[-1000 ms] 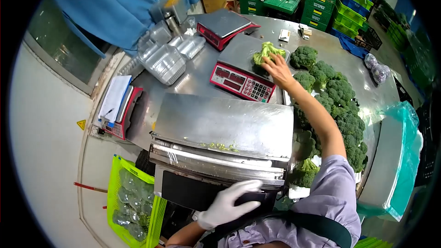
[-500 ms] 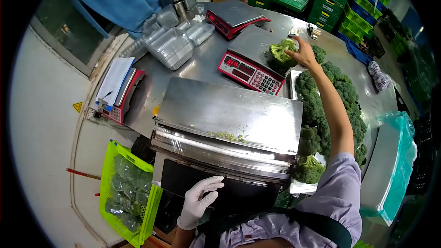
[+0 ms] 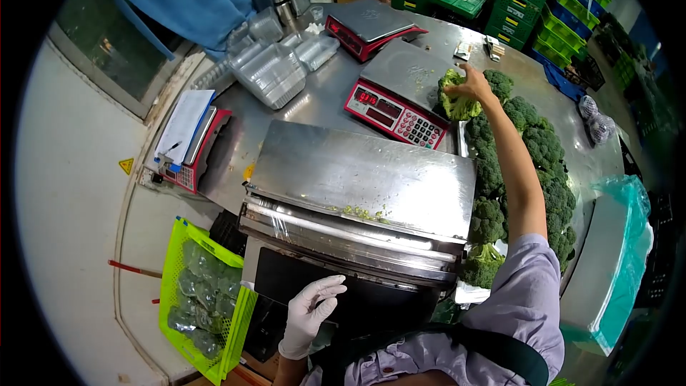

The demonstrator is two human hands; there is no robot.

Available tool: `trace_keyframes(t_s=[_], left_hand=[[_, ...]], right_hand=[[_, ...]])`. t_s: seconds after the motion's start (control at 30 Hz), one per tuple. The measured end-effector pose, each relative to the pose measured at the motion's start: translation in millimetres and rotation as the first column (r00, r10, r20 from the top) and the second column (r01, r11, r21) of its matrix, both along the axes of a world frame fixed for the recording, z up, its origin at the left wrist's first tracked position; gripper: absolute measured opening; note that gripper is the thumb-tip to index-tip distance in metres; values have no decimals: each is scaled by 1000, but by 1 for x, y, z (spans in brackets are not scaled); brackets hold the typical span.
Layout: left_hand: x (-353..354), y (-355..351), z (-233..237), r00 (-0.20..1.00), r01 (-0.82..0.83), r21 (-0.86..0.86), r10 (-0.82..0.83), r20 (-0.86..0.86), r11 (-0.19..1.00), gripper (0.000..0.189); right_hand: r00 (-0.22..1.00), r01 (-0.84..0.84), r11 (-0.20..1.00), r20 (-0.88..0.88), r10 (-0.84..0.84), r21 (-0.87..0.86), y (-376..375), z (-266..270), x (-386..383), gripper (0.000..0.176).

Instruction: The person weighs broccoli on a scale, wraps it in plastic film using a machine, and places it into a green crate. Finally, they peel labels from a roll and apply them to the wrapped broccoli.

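My bare right hand reaches far forward and grips a broccoli head, its cut stem side showing pale green. This head is at the right edge of a red scale with a lit display, beside more broccoli piled on a white tray. In a white glove, my left hand is empty, fingers loosely curled with the thumb apart. It hovers over the black front plate of a metal wrapping machine, which has green crumbs on its top.
Left of the machine stands a lime crate of wrapped broccoli. Clear plastic trays and a second red scale are at the back. A clipboard lies on another scale at left. A foam box in teal plastic stands right.
My right hand has moved the broccoli head rightward, off the scale's plate and toward the pile. My left hand stays nearly where it was. The view has shifted slightly.
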State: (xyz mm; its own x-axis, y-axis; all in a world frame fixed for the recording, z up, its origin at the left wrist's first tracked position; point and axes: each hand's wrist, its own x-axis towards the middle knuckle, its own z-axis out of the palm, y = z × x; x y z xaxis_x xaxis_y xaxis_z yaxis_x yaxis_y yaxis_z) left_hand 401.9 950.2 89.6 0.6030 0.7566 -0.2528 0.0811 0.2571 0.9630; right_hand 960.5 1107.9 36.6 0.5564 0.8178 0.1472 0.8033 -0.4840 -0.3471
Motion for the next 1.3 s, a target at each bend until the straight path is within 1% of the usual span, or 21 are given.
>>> trace_keyframes(t_s=[0.13,0.2,0.23,0.27,0.33,0.4,0.5,0.53,0.6,0.67,0.73,0.8,0.87,0.9,0.93,0.97,1.03,1.13,1.2,1.27,1.3], left_hand=[[1,-2,-2,1000,3,3,-3,10,1000,37],[2,-3,-3,1000,11,8,-11,23,1000,36],[2,-3,-3,1000,13,2,-13,23,1000,36],[2,-3,-3,1000,14,-3,-14,22,1000,36],[-1,-4,-3,1000,11,0,-11,25,1000,36],[-4,-2,0,1000,3,2,-3,26,1000,36],[-8,12,13,997,-4,62,8,-77,998,38],[-6,23,15,996,39,172,-25,-84,984,39],[8,52,24,987,83,368,-26,-158,926,45],[37,93,28,970,195,565,-72,-233,802,51],[78,148,15,926,347,794,-50,-373,499,59],[132,203,-3,871,459,781,-40,-490,423,67],[189,257,-29,784,580,748,28,-620,323,73],[216,276,-35,718,652,705,72,-692,277,75],[242,291,-42,644,721,652,121,-756,236,77],[267,309,-58,596,753,614,150,-789,237,78],[309,333,-81,518,801,548,183,-836,238,80],[359,347,-111,427,834,468,194,-883,293,82],[382,348,-130,447,810,499,226,-865,308,83],[399,349,-128,475,785,545,280,-834,295,85],[407,348,-124,461,789,531,275,-844,307,86]], right_hand=[[1000,-9,996,-19,7,-88,-8,1,-4,76],[999,-53,998,-6,53,28,-12,-2,-4,67],[998,-59,995,20,58,76,-15,-1,-7,57],[998,-55,995,23,53,82,-18,-1,-10,57],[996,-11,994,84,1,112,-22,3,-20,49],[996,-22,990,93,9,136,-30,13,-27,44],[976,-129,978,198,96,164,-54,40,-42,41],[977,-121,979,194,88,166,-63,47,-42,41],[979,-156,959,170,117,239,-81,58,-38,44],[984,-138,952,144,101,274,-108,82,-47,43],[994,-109,942,63,93,319,-133,102,-53,43],[994,-76,942,100,45,328,-155,115,-57,41],[1000,-24,929,22,17,369,-178,126,-58,41],[1000,-17,928,23,9,372,-190,128,-56,41],[997,-62,900,65,38,432,-202,128,-53,40],[992,-111,864,110,65,490,-213,128,-51,39],[992,-100,855,121,44,509,-235,129,-53,37],[994,-70,856,111,14,512,-265,129,-56,37],[997,-41,865,83,0,500,-281,125,-55,39],[995,-28,868,93,-21,495,-293,119,-55,41],[997,-23,867,79,-18,497,-296,116,-56,41]])
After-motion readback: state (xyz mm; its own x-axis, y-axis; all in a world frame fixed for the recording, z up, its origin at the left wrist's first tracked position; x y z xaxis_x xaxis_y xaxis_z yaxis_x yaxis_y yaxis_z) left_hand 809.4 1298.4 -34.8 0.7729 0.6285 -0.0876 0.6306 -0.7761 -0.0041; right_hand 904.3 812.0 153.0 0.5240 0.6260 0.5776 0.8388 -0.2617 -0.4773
